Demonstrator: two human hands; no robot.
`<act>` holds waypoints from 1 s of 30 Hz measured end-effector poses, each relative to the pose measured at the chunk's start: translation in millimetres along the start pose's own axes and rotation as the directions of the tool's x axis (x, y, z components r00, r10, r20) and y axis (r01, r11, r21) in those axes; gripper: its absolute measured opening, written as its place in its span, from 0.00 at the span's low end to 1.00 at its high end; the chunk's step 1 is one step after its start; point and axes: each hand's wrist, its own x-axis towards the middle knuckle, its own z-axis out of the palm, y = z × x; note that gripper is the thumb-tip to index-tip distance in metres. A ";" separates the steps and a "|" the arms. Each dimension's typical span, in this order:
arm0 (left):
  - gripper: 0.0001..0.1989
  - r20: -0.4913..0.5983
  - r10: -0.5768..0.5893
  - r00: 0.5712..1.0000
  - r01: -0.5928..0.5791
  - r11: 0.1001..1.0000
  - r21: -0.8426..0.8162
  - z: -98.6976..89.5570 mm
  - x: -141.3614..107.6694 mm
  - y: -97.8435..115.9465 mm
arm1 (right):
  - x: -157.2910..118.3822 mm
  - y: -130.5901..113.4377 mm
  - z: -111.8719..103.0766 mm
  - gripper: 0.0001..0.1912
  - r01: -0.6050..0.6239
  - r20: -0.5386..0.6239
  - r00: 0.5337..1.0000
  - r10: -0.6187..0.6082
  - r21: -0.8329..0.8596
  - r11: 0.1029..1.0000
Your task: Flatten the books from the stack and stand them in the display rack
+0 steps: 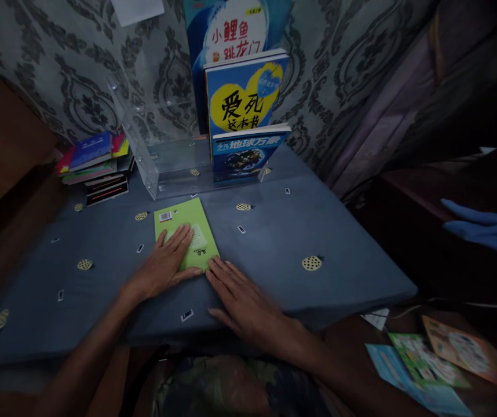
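A thin green book [205, 231] lies on the dark blue tablecloth, its barcode side facing up. Across its cover rests my left hand [168, 258], palm down with the fingers stretched out and the thumb along the near edge. My right hand [240, 295] lies flat on the cloth, its fingertips touching the near right corner of the book. Just beyond stands a clear acrylic rack [174, 186]. Its right side holds a blue book with a globe [242, 162], a blue and yellow book [235, 101] and a larger picture book [196, 52], one behind another.
A stack of books [94, 156] sits at the table's back left, beside the rack. Patterned wallpaper [79, 81] rises behind. On the right, a blue-gloved hand [487, 229] reaches in past the table edge. Several booklets [426, 359] lie lower down at the right.
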 end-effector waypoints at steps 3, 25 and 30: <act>0.43 0.019 0.020 1.000 -0.020 1.000 -0.015 -3.5 -1.5 6.9 | -0.3 0.7 0.9 0.35 -0.003 0.002 1.000 0.003 0.007 1.000; 0.37 -0.058 -0.051 0.997 0.053 0.997 0.047 9.8 -20.5 30.0 | 30.7 20.8 -10.2 0.29 -0.004 0.073 0.997 -0.002 0.088 0.996; 0.40 -0.093 -0.073 0.993 0.075 0.997 0.023 10.8 -20.9 31.7 | 63.5 41.0 -12.4 0.28 -0.009 0.147 0.989 -0.001 0.072 0.997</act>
